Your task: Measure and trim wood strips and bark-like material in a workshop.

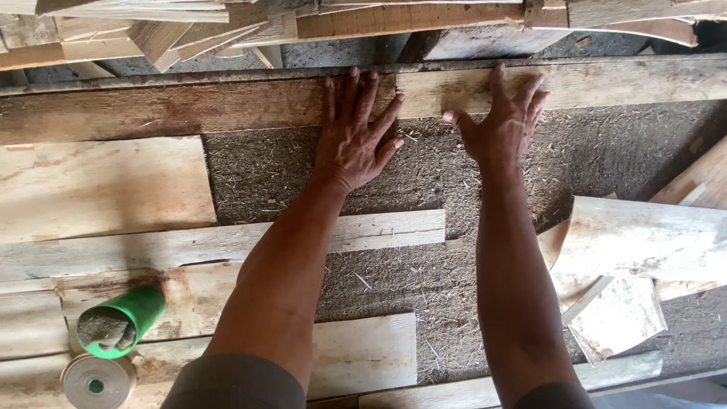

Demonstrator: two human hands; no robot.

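Note:
My left hand point(356, 129) lies flat, fingers spread, on the right end of a dark reddish plank point(166, 110) at the far side. My right hand point(506, 121) lies flat, fingers apart, on the left end of a paler plank point(621, 82) that butts against the dark one. The joint between the two planks sits between my hands. Both planks rest along the far edge of a rough board of pressed fibre point(424, 182). Neither hand holds anything.
Pale wood sheets and planks point(98, 185) lie at the left and near side. A green cylinder point(125, 318) and a tape roll point(95, 381) sit at the lower left. Curled veneer pieces point(644, 242) lie at the right. Scrap boards point(227, 23) are piled beyond.

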